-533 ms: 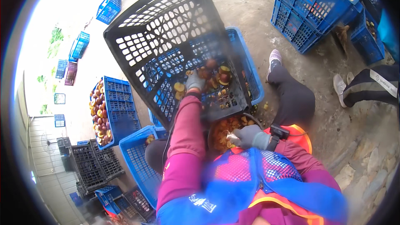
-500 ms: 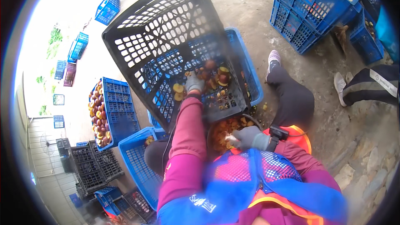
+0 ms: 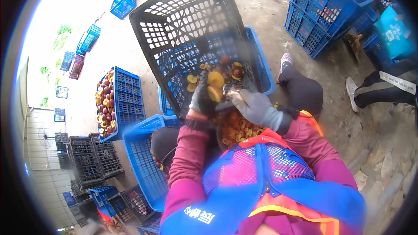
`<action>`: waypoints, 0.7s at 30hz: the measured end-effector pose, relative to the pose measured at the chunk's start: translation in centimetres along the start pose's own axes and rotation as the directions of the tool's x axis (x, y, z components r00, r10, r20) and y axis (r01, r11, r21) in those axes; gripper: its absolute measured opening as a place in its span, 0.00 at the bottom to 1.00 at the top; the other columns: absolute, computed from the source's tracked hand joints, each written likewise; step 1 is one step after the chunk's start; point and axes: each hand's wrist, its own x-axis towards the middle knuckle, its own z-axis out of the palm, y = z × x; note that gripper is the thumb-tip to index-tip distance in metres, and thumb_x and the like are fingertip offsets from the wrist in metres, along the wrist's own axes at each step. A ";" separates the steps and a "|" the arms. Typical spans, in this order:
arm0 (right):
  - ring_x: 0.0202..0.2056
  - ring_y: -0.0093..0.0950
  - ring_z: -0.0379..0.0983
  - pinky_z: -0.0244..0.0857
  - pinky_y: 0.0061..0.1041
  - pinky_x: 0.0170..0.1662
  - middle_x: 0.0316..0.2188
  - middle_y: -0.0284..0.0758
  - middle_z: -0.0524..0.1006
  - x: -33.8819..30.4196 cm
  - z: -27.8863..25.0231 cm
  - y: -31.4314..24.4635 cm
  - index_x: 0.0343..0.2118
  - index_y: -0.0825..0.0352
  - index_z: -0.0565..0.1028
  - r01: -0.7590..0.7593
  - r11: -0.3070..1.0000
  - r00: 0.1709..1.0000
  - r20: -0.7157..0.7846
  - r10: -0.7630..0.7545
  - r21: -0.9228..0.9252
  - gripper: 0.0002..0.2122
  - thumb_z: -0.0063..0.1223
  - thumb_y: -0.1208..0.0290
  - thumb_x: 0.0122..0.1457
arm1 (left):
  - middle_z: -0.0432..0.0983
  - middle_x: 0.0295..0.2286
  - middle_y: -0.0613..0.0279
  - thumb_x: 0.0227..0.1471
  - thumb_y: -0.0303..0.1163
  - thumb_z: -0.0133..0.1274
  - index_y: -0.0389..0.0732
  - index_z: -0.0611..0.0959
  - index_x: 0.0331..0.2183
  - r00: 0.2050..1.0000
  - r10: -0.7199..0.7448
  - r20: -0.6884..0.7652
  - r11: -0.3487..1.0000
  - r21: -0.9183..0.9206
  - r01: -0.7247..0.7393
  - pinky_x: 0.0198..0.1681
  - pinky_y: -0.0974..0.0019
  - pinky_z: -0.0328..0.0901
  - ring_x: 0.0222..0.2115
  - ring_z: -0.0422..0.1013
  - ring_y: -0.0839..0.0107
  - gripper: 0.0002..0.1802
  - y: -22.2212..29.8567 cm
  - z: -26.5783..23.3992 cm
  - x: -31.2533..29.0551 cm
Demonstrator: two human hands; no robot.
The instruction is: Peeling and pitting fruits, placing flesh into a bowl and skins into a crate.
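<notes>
My left hand, in a grey work glove, is closed around yellow-fleshed fruit halves, cut faces up. Close by on the right, my gloved right hand grips a small hand tool with a pale handle; its tip is at the fruit and its exact kind is unclear. Both hands are over the near edge of a tilted black crate. More cut and whole dark red fruit lies inside. Below my hands, a round bowl holds orange-brown pits and scraps.
A blue crate stands under the black one. To the left are a blue crate of halved fruit and another blue crate beside my leg. Stacked blue crates stand at far right, near another person's leg.
My left hand has come back from the fruit in the black crate, now holding fruit halves. The right hand has risen from the bowl and brought the tool to them.
</notes>
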 end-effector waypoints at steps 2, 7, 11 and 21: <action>0.33 0.52 0.78 0.70 0.49 0.36 0.30 0.50 0.81 -0.2 0.2 -0.3 0.48 0.63 0.77 0.039 0.999 0.999 0.018 -0.038 -0.029 0.16 0.46 0.56 0.70 | 0.78 0.48 0.50 0.60 0.28 0.58 0.32 0.59 0.67 0.998 -0.006 0.056 0.993 -0.121 0.013 0.50 0.62 0.70 0.48 0.76 0.60 0.40 5.3 -1.0 -0.8; 0.35 0.52 0.79 0.70 0.50 0.38 0.33 0.51 0.81 -2.6 0.3 -2.0 0.49 0.63 0.78 -0.002 0.998 0.997 0.071 0.006 -0.061 0.18 0.44 0.54 0.70 | 0.78 0.42 0.61 0.73 0.43 0.38 0.36 0.69 0.61 0.994 -0.101 0.042 0.897 -0.429 0.109 0.46 0.69 0.69 0.39 0.74 0.72 0.25 10.3 -1.0 -3.3; 0.34 0.53 0.78 0.70 0.50 0.39 0.32 0.51 0.81 -3.8 -0.4 -2.8 0.47 0.64 0.77 -0.069 0.987 0.975 0.198 0.097 -0.143 0.19 0.42 0.53 0.71 | 0.79 0.39 0.61 0.72 0.47 0.41 0.37 0.77 0.52 0.962 -0.265 0.065 0.783 -0.567 0.254 0.43 0.68 0.69 0.38 0.74 0.72 0.23 11.6 0.0 -3.8; 0.11 0.17 0.60 0.50 0.20 0.10 0.19 0.31 0.71 -6.5 -0.5 0.0 0.33 0.69 0.74 -0.853 0.085 0.518 0.855 0.020 0.515 0.21 0.45 0.52 0.72 | 0.78 0.34 0.61 0.69 0.47 0.42 0.36 0.80 0.43 0.864 -0.251 0.436 0.764 -0.459 0.454 0.37 0.65 0.68 0.34 0.74 0.70 0.23 13.8 -2.9 -3.1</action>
